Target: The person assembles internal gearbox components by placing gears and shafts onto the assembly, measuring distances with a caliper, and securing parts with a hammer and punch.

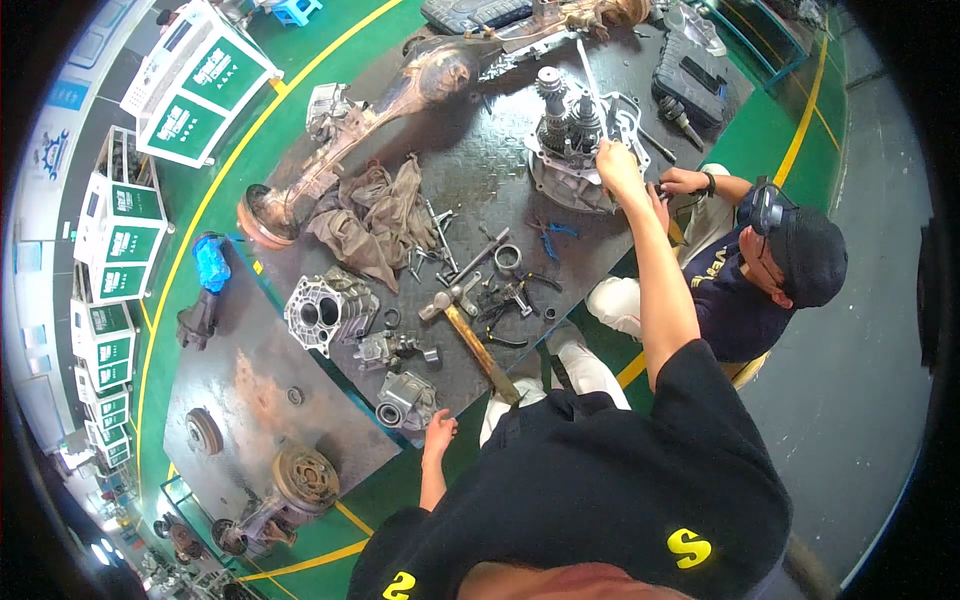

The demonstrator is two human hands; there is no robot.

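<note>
My right hand (618, 168) reaches far forward, its fingers closed at the near right side of an opened gearbox (572, 182) with upright gear shafts (568, 122). A long silver bar (587, 68) rises just beyond this hand; whatever the fingers hold is hidden. Low by the table's near edge, my left hand (440, 436) is empty, its fingers loosely apart. Beside it sits a small cast aluminium housing (407, 400). A wooden-handled hammer (470, 338) lies further right, its handle end over the edge.
A person in a dark cap (806, 248) sits at the right, hands near the gearbox. A rusty axle (425, 82) crosses the far side of the table. Brown rags (372, 215), blue-handled pliers (550, 236), a large aluminium case (330, 310) and loose tools lie around. A second table (235, 385) stands left.
</note>
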